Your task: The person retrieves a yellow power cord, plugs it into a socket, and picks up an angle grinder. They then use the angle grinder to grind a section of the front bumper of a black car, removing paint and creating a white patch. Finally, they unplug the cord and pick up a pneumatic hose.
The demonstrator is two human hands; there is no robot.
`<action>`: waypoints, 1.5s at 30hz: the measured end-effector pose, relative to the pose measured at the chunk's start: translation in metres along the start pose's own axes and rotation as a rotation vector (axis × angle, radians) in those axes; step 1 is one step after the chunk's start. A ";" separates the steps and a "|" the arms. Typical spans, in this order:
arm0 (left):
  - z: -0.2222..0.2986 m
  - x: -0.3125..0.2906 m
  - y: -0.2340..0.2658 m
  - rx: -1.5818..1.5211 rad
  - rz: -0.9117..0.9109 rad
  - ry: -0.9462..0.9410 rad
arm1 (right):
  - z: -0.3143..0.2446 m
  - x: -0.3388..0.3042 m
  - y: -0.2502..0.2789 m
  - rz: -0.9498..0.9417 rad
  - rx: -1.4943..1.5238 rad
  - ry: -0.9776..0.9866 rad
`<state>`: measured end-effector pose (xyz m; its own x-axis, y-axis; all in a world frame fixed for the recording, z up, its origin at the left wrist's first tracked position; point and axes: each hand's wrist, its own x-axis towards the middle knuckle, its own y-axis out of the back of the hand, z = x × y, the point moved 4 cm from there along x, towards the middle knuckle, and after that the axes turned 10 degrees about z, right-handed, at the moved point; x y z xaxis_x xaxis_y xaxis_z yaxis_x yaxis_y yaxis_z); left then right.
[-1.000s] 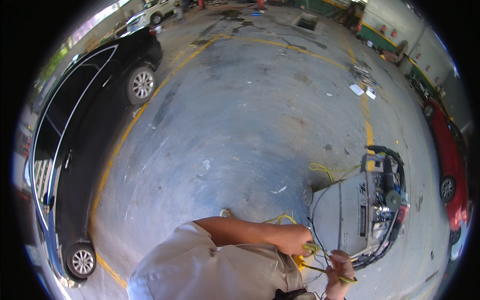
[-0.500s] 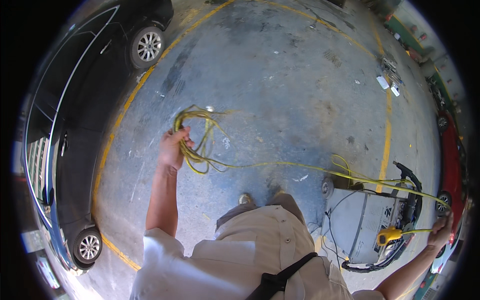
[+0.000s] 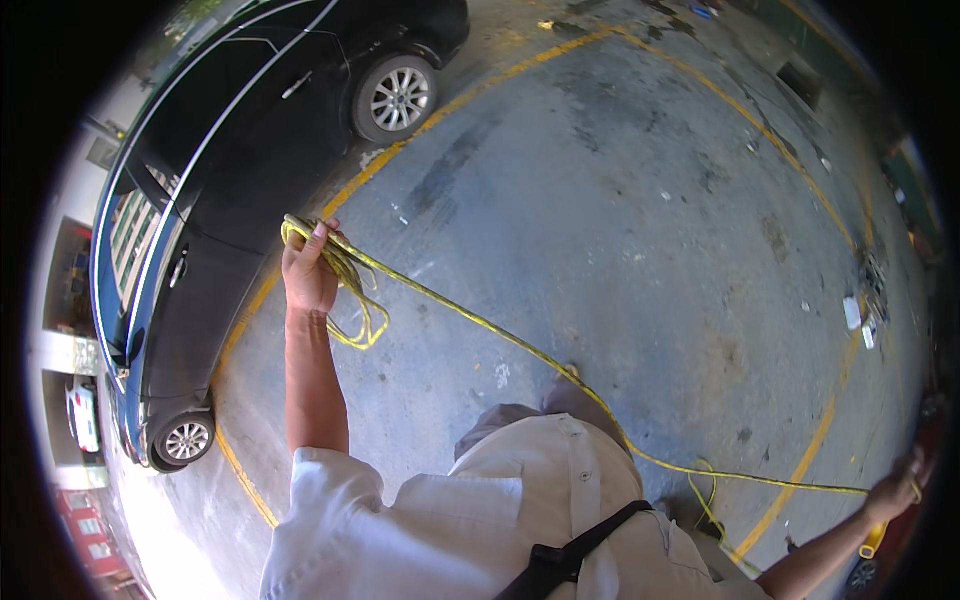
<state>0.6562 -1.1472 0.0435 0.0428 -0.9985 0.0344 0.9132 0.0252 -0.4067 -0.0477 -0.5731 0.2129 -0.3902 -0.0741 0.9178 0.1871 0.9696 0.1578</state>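
Observation:
My left hand [image 3: 312, 268] is raised at the left, closed around a bundle of yellow cable [image 3: 500, 333]. Loose loops of it hang beside the wrist. From this hand the cable runs down to the right, across the front of my body, and on to my right hand [image 3: 893, 492]. That hand, stretched out at the far right edge, is closed on the cable. Just below it shows part of a yellow object [image 3: 873, 541], mostly hidden, its kind unclear. Another loop of the cable [image 3: 708, 490] hangs near my right side.
A black car [image 3: 230, 200] stands along the left, beside a yellow floor line [image 3: 365, 178]. White pieces [image 3: 852, 313] lie on the concrete floor [image 3: 600, 220] near the right-hand yellow line [image 3: 815, 440]. A car wheel [image 3: 862, 573] shows at the lower right.
My view has turned, and the grey machine at the right is now mostly out of sight. My left hand is up and further left; the cable between my hands now slants across my front.

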 end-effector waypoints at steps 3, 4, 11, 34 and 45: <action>0.017 0.048 -0.070 -0.078 -0.033 -0.107 | -0.033 -0.067 -0.205 -0.222 0.487 -0.222; 0.016 0.061 -0.094 -0.085 -0.047 -0.140 | -0.055 -0.085 -0.271 -0.317 0.619 -0.257; -0.066 0.154 -0.249 0.066 -0.114 -0.194 | -0.201 -0.200 -0.627 -1.195 1.080 -0.780; -0.217 0.819 -0.464 -0.290 0.174 -0.152 | 0.159 0.038 -1.315 -0.427 0.283 -0.781; -0.237 1.114 -0.603 -0.577 0.058 -0.501 | 0.336 0.163 -1.649 0.227 0.247 -1.174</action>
<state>0.0575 -2.2864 0.1109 0.3885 -0.8514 0.3525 0.5532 -0.0904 -0.8281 -0.7224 -2.1055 -0.0201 -0.9720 0.2350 0.0080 0.2310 0.9607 -0.1541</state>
